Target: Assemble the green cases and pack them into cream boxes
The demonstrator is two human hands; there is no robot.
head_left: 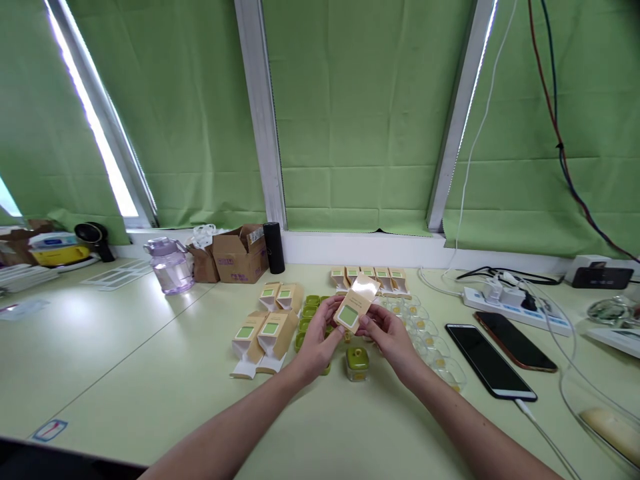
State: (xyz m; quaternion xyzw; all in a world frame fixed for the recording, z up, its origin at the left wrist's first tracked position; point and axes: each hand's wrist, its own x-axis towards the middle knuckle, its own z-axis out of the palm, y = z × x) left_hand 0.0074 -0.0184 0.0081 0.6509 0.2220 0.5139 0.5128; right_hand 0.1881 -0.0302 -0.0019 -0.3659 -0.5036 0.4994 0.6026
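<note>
Between both hands, raised above the table, is a tan cardboard box [354, 308] with a green window on its front. My left hand [321, 337] grips its left side, thumb at the lower edge. My right hand [387, 333] grips the right side with thumb and fingers. Just below stands a small clear jar with a green lid [357, 363]. Rows of green lids [305, 325] lie partly hidden behind my left hand. Clear jars [435, 350] stand in rows to the right of my right hand. Several similar tan boxes [273, 330] with open flaps stand at the left.
More tan boxes [383, 277] line the back. Two phones [490, 360] and a white power strip [520, 310] with cables lie at the right. A water jug [171, 267], a brown carton [240, 257] and a black cylinder [273, 248] stand at the back left.
</note>
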